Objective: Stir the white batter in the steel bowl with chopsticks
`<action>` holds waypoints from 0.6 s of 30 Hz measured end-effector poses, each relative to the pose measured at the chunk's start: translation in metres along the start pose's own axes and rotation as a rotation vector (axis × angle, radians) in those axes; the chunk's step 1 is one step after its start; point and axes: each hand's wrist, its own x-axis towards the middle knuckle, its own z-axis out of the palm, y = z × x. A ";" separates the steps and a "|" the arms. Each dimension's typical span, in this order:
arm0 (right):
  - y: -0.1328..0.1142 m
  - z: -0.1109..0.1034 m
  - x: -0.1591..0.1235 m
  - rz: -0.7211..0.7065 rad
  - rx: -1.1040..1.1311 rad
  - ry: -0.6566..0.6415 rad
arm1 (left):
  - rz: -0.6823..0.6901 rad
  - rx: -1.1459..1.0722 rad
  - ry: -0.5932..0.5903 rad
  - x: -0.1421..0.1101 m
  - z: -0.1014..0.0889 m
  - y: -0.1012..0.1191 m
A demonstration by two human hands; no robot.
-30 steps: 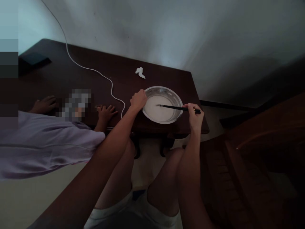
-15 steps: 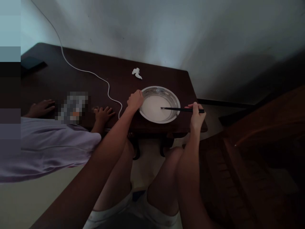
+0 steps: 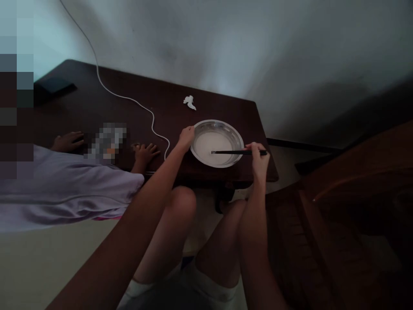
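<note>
A shallow metal basin [image 3: 217, 164] stands near the right end of the dark table, with a whitish liquid [image 3: 206, 144] in it. My left hand [image 3: 186, 137] is closed on the basin's left rim. Dark chopsticks [image 3: 230, 152] lie almost level across the basin's right rim, held in my closed right hand [image 3: 260, 160] just beyond that rim. Their pale tips touch or hover over the liquid near the middle; which one, I cannot tell.
A crumpled white tissue [image 3: 190, 102] lies behind the basin. A white cable [image 3: 129, 99] winds over the table [image 3: 167, 97]. To my left, another person's hands [image 3: 146, 153] rest on the table beside a blurred-out patch. A dark flat object [image 3: 56, 85] sits at the far left; dark wooden furniture [image 3: 309, 215] stands right.
The chopsticks and my right hand have moved left, the tips going from right of the middle towards the basin's centre. My left hand stays on the rim. The view has shifted slightly.
</note>
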 end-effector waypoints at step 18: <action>-0.007 -0.002 -0.002 -0.038 -0.133 0.036 | 0.266 -0.340 0.165 -0.060 0.006 -0.034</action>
